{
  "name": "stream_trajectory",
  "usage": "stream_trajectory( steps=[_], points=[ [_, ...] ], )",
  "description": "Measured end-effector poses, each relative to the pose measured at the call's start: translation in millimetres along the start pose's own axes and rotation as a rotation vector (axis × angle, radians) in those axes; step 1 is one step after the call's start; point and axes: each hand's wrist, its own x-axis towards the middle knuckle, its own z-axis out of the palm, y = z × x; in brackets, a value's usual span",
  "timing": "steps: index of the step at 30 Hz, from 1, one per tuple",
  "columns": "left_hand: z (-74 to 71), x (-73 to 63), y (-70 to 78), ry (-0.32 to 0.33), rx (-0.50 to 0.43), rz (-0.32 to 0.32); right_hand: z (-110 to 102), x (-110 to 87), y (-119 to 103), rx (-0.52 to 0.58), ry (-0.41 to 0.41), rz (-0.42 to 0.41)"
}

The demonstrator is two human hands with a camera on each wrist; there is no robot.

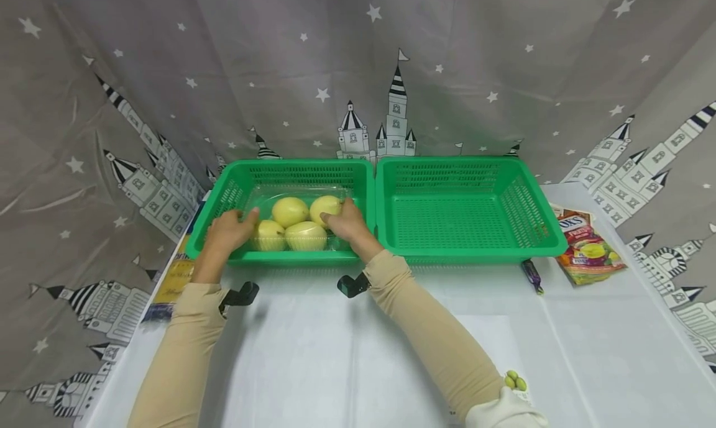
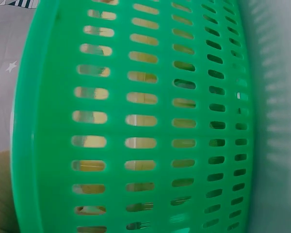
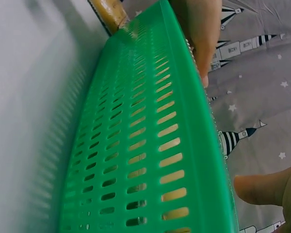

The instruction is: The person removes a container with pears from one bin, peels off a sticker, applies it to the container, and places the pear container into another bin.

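Observation:
A clear plastic box (image 1: pixel 258 199) of several yellow fruits (image 1: pixel 289 212) lies inside the left green basket (image 1: pixel 279 258). My left hand (image 1: pixel 228 232) grips the left end of the box, thumb toward the fruit. At the opposite end my right hand (image 1: pixel 351 222) holds the box, its thumb over the right-hand fruit. Both hands reach in over the basket's near rim. Yellow shows through the slots of the basket wall (image 2: pixel 117 131) in the left wrist view. The right thumb (image 3: pixel 262 188) stands above the rim in the right wrist view; the lower fingers are hidden.
A second green basket (image 1: pixel 447 252) stands against the first one's right side. Beyond it lie a red pouch (image 1: pixel 587 248) and a small purple packet (image 1: pixel 532 276). A yellow package (image 1: pixel 174 282) sits by the left forearm. A star-patterned curtain (image 1: pixel 358 61) hangs behind.

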Motion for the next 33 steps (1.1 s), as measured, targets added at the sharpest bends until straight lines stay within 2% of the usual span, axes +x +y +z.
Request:
stream_trajectory(
  steps=[9,16,33],
  points=[
    [-2.6,-2.6,0.5,0.017,-0.013,0.000,-3,-0.8,-4,0.035,-0.020,-0.004],
    [-4.0,-4.1,1.3,0.044,-0.032,0.022,-7,-2.2,-9,0.020,-0.019,-0.026],
    [-5.2,-6.1,3.8,0.078,-0.052,0.030,-11,-6.4,-12,0.036,-0.022,-0.012]
  ],
)
